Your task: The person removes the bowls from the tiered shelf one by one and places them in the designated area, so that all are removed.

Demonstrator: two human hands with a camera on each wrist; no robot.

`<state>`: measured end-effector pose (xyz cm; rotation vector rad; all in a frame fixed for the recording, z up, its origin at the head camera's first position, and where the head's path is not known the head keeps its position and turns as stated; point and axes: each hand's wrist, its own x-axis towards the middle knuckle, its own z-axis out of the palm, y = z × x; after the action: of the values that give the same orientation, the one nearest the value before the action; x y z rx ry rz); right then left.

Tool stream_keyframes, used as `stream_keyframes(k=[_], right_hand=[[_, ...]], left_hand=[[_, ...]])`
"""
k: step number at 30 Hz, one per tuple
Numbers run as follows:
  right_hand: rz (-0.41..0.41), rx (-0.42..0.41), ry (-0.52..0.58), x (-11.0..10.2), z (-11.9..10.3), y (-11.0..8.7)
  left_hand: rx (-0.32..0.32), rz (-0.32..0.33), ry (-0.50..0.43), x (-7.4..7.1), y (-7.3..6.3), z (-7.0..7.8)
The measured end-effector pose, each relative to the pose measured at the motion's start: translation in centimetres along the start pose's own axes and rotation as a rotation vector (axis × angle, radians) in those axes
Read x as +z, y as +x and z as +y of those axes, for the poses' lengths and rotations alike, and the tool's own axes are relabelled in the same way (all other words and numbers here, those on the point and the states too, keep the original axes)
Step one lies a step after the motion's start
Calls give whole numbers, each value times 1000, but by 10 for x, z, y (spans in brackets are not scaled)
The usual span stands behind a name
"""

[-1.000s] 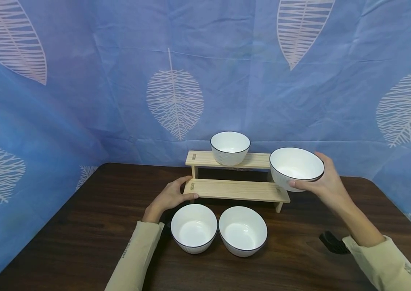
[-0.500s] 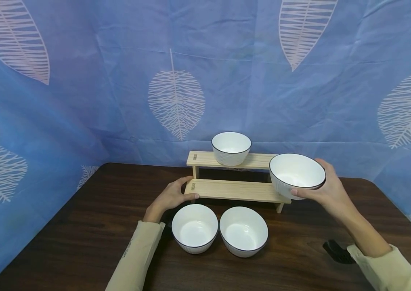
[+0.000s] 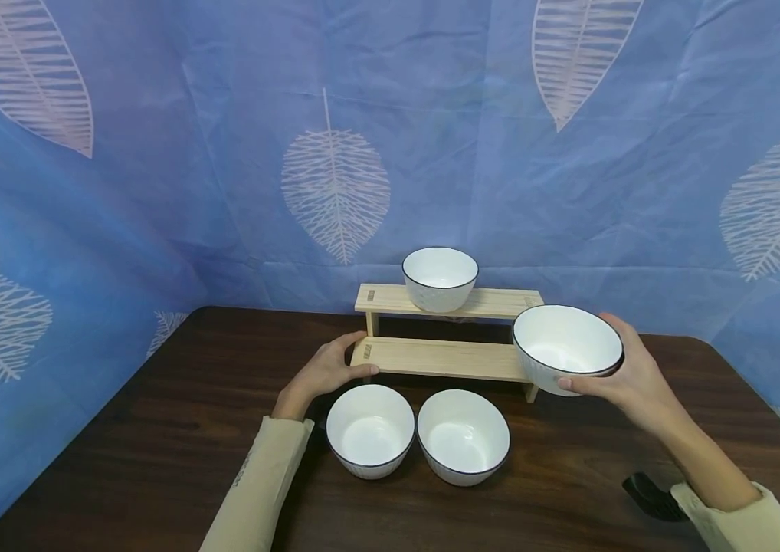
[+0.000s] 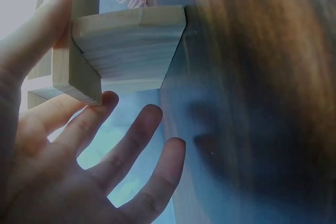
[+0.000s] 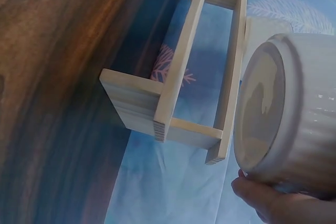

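Note:
My right hand point(image 3: 631, 383) holds a white bowl point(image 3: 535, 360) with a dark rim, thumb on the near side and fingers round the right. A second dark line shows just under its rim there. This bowl overlaps the right end of the two-tier wooden stand point(image 3: 445, 357); in the right wrist view its round base point(image 5: 260, 106) shows beside the stand. At the stand's left end my left hand point(image 3: 324, 372) pinches the lower board point(image 4: 76, 66) between thumb and fingers. Another white bowl point(image 3: 440, 295) sits on the upper board.
Two more white bowls, a left one point(image 3: 371, 429) and a right one point(image 3: 463, 437), stand side by side on the dark wooden table point(image 3: 155, 429) in front of the stand. Blue leaf-patterned cloth point(image 3: 224, 153) hangs behind. A black object point(image 3: 652, 497) is by the right sleeve.
The right hand and its bowl have moved down in the head view, uncovering the upper board's right end. My left hand keeps its hold on the stand.

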<state>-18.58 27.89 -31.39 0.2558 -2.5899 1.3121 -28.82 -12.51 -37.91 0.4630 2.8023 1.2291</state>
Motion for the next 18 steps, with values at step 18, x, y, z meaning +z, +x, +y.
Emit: stream_keyframes(k=[18], right_hand=[[-54, 23, -113, -4, 7, -13]], left_hand=[[-11, -11, 7, -2, -1, 2]])
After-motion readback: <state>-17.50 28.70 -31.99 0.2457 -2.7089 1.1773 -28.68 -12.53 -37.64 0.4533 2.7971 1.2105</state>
